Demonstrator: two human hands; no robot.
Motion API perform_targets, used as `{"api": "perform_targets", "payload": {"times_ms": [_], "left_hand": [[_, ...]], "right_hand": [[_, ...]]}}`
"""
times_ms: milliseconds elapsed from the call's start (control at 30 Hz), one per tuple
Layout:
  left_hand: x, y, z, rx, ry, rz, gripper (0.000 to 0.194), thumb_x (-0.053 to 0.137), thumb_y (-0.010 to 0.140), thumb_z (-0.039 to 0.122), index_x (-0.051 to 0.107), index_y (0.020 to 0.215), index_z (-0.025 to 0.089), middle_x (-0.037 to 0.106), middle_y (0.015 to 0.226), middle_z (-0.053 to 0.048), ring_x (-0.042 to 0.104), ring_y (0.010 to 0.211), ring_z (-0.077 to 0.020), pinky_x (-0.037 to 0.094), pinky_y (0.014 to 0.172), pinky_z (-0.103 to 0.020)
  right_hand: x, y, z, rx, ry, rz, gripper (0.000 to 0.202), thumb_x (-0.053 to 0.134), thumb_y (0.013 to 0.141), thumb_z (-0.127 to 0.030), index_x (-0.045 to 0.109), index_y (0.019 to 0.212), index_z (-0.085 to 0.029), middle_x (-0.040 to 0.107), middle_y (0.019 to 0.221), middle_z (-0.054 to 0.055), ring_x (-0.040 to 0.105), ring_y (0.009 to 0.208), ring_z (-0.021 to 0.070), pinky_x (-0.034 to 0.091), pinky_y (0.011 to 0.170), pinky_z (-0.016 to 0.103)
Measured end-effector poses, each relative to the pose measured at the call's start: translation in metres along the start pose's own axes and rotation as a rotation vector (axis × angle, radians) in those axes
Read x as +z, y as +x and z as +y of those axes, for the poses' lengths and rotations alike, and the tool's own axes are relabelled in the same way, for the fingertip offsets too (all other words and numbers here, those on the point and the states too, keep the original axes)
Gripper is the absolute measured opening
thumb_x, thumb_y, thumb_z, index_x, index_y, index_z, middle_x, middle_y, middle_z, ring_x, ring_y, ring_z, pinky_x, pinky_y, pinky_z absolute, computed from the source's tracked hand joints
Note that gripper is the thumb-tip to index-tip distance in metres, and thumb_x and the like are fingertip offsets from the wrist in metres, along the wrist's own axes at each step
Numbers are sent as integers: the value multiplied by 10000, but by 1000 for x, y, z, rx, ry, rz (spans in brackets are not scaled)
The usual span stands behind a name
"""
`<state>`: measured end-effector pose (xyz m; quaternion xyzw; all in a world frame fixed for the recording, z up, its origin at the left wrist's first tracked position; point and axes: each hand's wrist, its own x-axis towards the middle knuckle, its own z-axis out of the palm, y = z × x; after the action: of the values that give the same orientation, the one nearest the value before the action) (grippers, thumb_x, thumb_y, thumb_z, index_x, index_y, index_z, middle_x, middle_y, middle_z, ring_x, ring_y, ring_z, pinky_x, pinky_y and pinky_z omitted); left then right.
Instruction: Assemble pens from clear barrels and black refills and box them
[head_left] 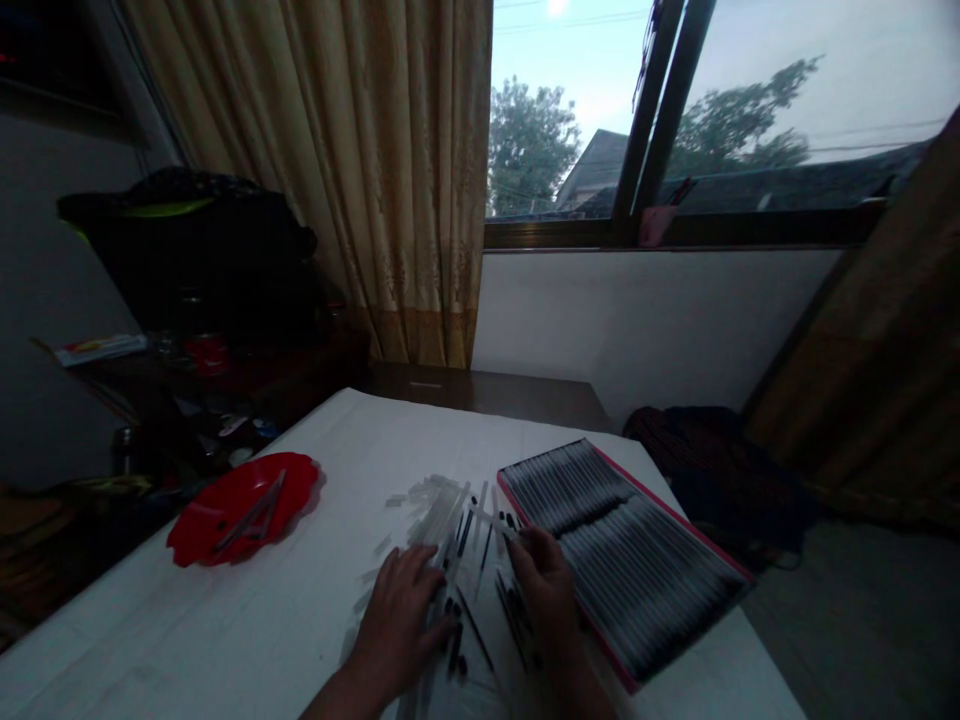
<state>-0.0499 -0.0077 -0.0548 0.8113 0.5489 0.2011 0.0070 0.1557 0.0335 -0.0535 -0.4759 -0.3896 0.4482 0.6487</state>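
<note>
Hands both low over a white tabletop (pixel 300 600), well apart from each other, with loose slender pieces between and around them. Your right hand (pixel 549 585) has its thumb and fingers closed on a thin translucent stick (pixel 489 517), which points away to the upper left, over the scatter. Your left hand (pixel 401 622) lies palm down at the near left of the scatter, thumb parted from the fingers; contact with individual pieces under it cannot be made out.

Dark slender pieces (pixel 474 630) lie at mixed angles between your hands, some beneath the right one. Pale translucent pieces (pixel 435 510) are heaped just beyond your left hand, a few strewn along its outer side.

Pink-edged tray (pixel 628 565): set at a slant just beside your right hand, filled with slender pieces in two closely packed banks, dark at the ends. Red dish (pixel 244 508), scalloped rim, at the far left of the tabletop; pale sticks (pixel 255 515) lie inside it.

Surroundings: gold curtain (pixel 405 180) beyond the table, window to its right, pink cup (pixel 655 226) at the sill, dark cloth heap (pixel 720 470) past the tray. Light is dim; fine detail is blurred.
</note>
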Motion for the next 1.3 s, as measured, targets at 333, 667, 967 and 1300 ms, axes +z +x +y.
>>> {"api": "perform_targets", "payload": {"times_ms": [333, 667, 967, 1300], "left_hand": [[-12, 17, 3, 48, 4, -1, 315, 587, 750, 109, 622, 1008, 287, 593, 1187, -48, 496, 1146, -247, 296, 1025, -520], [6, 41, 39, 453, 139, -146, 104, 636, 792, 222, 586, 710, 183, 587, 729, -23, 547, 739, -186, 413, 724, -331], [-12, 29, 23, 132, -117, -109, 226, 461, 852, 106, 592, 984, 235, 682, 865, -24, 628, 784, -169, 490, 700, -264], [-46, 5, -2, -229, -677, 23, 180, 527, 813, 328, 670, 882, 242, 691, 1082, -47, 629, 1011, -210, 497, 889, -336]], "right_hand": [[-7, 9, 12, -54, -20, 64, 317, 675, 679, -431, 684, 873, -181, 710, 859, 48, 637, 841, 218, 496, 741, 321], [0, -2, 1, -65, -44, 20, 312, 688, 684, -400, 664, 909, -184, 702, 873, 58, 641, 804, 210, 513, 686, 315], [1, -3, -5, -22, -5, 5, 323, 712, 655, -438, 667, 848, -183, 674, 786, 27, 622, 681, 171, 515, 607, 285], [46, -27, -25, 110, 141, -365, 335, 746, 637, -410, 627, 862, -192, 652, 707, 1, 623, 625, 165, 502, 564, 278]]}}
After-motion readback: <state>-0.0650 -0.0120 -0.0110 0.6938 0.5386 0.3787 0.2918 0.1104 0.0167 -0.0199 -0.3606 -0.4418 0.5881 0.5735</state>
